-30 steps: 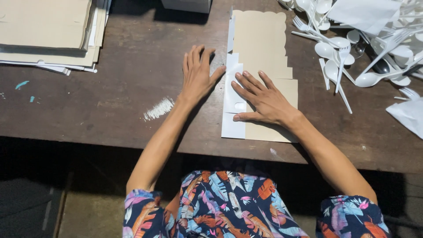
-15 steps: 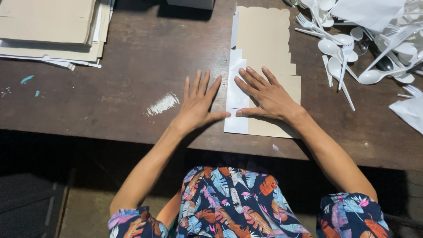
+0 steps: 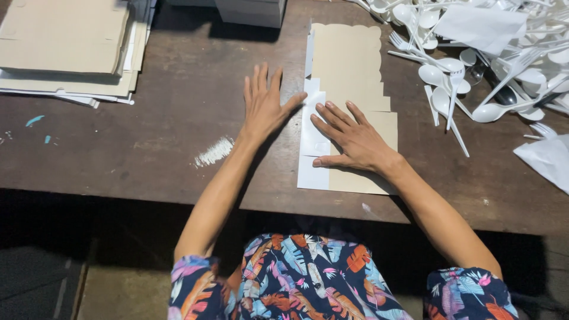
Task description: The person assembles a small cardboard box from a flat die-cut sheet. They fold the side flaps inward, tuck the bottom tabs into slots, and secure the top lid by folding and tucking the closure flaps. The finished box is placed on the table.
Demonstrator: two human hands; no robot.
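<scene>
A fanned stack of tan paper bags (image 3: 349,65) with white side folds lies on the dark wooden table (image 3: 148,148). My right hand (image 3: 349,139) presses flat on the nearest bag, fingers spread across its white fold. My left hand (image 3: 264,104) lies flat on the table just left of the stack, with its thumb touching the white edge. Neither hand grips anything.
A pile of white plastic spoons and forks (image 3: 474,53) with white paper sheets (image 3: 548,157) fills the right side. A stack of flat tan card sheets (image 3: 65,44) sits at the far left. A white box (image 3: 249,10) stands at the back. A white smear (image 3: 214,152) marks the table.
My left hand slid forward along the table beside the stack's left edge. My right hand stayed pressed on the bags.
</scene>
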